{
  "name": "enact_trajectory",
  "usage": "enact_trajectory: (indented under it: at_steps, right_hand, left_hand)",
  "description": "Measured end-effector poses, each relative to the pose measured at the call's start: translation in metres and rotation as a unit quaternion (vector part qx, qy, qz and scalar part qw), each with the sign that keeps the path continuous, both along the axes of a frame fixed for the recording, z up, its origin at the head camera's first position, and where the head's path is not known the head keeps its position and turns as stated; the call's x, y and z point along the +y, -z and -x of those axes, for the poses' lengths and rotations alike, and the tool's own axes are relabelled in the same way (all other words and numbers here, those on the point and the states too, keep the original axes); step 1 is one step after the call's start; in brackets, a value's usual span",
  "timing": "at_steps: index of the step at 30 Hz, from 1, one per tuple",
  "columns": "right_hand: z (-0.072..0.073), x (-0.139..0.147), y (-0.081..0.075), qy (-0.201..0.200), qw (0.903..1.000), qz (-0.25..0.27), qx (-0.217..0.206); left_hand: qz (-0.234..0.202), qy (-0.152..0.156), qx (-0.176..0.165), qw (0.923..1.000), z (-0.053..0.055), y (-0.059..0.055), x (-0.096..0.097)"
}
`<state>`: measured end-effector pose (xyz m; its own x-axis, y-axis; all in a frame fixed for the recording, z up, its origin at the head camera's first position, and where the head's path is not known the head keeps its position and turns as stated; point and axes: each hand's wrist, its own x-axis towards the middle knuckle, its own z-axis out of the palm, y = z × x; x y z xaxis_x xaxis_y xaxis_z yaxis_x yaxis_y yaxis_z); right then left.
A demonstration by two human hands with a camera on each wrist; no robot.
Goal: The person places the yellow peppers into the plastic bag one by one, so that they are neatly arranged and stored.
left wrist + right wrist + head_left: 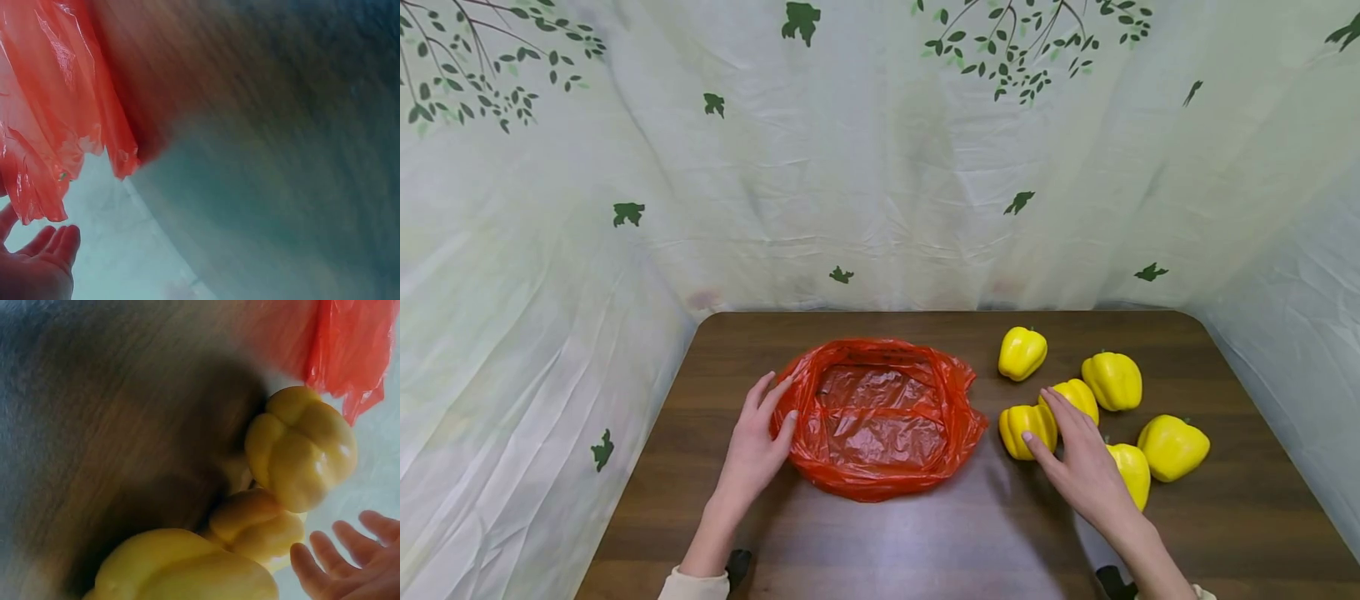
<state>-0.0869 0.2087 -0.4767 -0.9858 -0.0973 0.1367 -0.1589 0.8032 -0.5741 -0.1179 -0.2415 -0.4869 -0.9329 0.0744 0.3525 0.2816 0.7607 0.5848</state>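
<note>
A red plastic bag (880, 486) stands on the table with its mouth spread wide, showing its inside. At its left side is my left hand (758, 437), fingers loosely extended and thumb near the rim; whether it touches the film is unclear. My right hand (1086, 471) is over the yellow bell peppers, fingers spread and relaxed. Nearest its thumb lies one bell pepper (1017, 432), just right of the bag; another bell pepper (1081, 397) is by the fingertips. The right wrist view shows this hand (353, 562) beside the peppers, gripping none of them.
Other yellow bell peppers lie at the right: one at the back (1022, 353), one farther right (1112, 381), one near the right side (1174, 448), and one partly hidden by my right hand (1133, 473). A leaf-patterned cloth (880, 167) hangs behind the brown table (760, 333).
</note>
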Motion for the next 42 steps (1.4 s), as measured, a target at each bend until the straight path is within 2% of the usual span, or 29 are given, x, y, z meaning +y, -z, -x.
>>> enact_trajectory:
  at_steps: [14,18,25,35,42]
  right_hand:
    - [0.001,0.001,0.007,0.009,0.9996,0.021,-0.018]
    - [0.002,-0.001,0.009,0.016,0.9992,0.019,-0.033]
    - [0.006,-0.005,0.011,0.027,0.9981,0.027,-0.048]
    - [0.010,-0.005,0.015,0.053,0.9928,0.048,-0.096]
    - [0.015,-0.003,0.015,0.074,0.9847,0.063,-0.145]
  left_hand:
    - [-0.063,-0.020,-0.014,0.9978,-0.001,0.012,-0.004]
    - [-0.084,-0.029,-0.026,0.9957,-0.001,0.014,-0.005]
    - [-0.118,-0.039,-0.025,0.9919,0.001,0.015,-0.005]
    - [-0.194,-0.054,-0.045,0.9784,0.002,0.014,-0.001]
    - [-0.255,-0.053,-0.072,0.9628,0.003,0.017,-0.002]
